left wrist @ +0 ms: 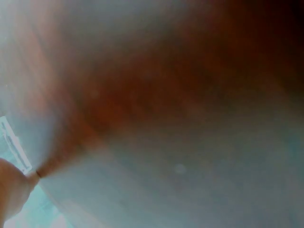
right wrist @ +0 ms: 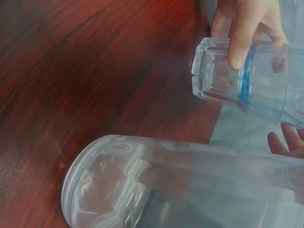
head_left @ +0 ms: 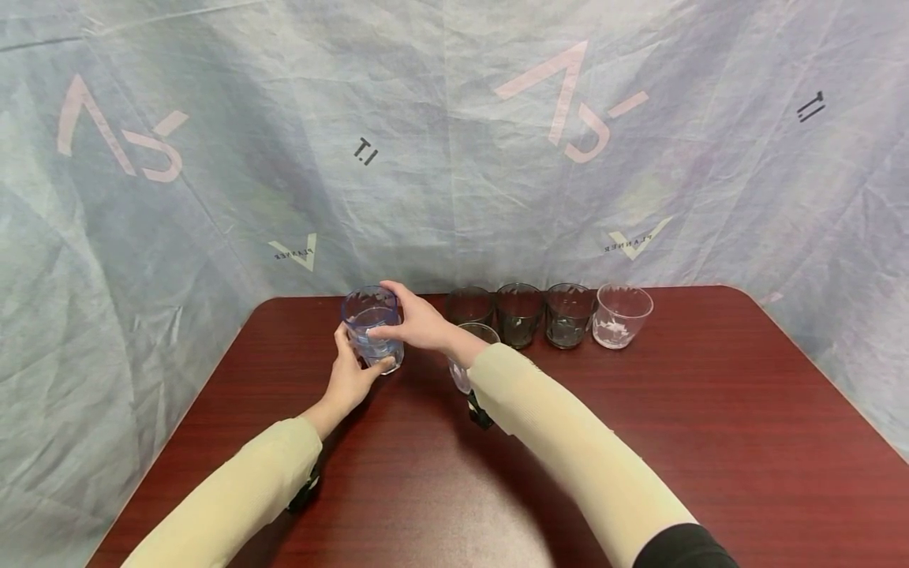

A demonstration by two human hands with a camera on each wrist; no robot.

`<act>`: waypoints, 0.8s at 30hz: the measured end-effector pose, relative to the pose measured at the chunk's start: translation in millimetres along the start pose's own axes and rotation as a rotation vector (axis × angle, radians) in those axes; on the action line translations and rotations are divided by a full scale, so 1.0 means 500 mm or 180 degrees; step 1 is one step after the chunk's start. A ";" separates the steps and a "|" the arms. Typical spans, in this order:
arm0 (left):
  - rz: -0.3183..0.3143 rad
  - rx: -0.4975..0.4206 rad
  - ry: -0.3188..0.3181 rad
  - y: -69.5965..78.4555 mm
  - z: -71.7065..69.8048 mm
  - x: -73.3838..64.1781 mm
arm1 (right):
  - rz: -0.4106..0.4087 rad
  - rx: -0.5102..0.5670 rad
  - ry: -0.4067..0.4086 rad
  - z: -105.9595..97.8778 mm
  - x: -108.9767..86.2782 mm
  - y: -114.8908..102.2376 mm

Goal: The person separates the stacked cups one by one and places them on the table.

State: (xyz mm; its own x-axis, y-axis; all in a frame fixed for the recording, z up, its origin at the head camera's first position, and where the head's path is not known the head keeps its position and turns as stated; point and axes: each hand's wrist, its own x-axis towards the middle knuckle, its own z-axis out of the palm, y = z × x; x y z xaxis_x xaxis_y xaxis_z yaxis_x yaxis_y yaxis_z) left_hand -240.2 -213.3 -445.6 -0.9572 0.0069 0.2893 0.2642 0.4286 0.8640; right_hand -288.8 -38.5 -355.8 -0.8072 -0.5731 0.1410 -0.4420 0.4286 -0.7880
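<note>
At the left back of the table, my left hand (head_left: 346, 380) grips the lower part of a blue-rimmed glass (right wrist: 216, 71), its thumb across the side. A second blue-tinted glass (head_left: 360, 309) appears to sit nested in it, upright. My right hand (head_left: 422, 322) holds this upper glass near its rim, thumb in front and fingers behind. In the right wrist view, the left hand (right wrist: 247, 28) shows on the lower glass, and some right fingers (right wrist: 287, 140) appear at the right edge. The left wrist view is too blurred to show the grip.
A clear glass (head_left: 460, 379) stands beneath my right forearm, partly hidden. Behind it, three dark glasses (head_left: 520, 319) and another clear glass (head_left: 622, 319) line the back of the reddish-brown table (head_left: 675, 410). A printed cloth (head_left: 426, 197) hangs behind the table.
</note>
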 end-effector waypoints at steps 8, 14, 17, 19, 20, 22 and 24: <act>0.0008 0.0036 0.0017 0.000 0.000 0.000 | -0.0033 -0.0066 0.0110 0.006 -0.005 0.000; -0.0083 0.0055 -0.0016 0.004 0.000 -0.001 | -0.0117 0.0043 0.0218 0.004 -0.008 0.000; -0.0175 0.0113 -0.0060 0.004 -0.002 -0.001 | -0.0172 0.0201 0.0301 0.000 -0.009 -0.004; -0.0182 0.0127 -0.0065 0.004 -0.003 -0.001 | -0.0216 0.0312 0.0355 -0.003 -0.010 -0.007; -0.0172 0.0125 -0.0058 0.004 -0.003 -0.001 | -0.0242 0.0362 0.0382 -0.005 -0.010 -0.009; -0.0115 0.0098 -0.0028 0.003 -0.002 -0.001 | -0.0282 0.0459 0.0424 -0.011 -0.012 -0.013; -0.0049 0.0070 0.0001 0.002 0.000 -0.001 | -0.0299 0.0526 0.0452 -0.017 -0.016 -0.018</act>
State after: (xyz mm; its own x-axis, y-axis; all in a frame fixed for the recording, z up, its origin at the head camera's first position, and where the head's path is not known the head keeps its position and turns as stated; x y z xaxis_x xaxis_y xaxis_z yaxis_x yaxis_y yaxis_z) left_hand -239.5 -212.9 -444.7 -0.9611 -0.0001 0.2760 0.2467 0.4484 0.8591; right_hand -281.9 -31.6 -344.8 -0.8177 -0.4962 0.2919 -0.4570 0.2512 -0.8532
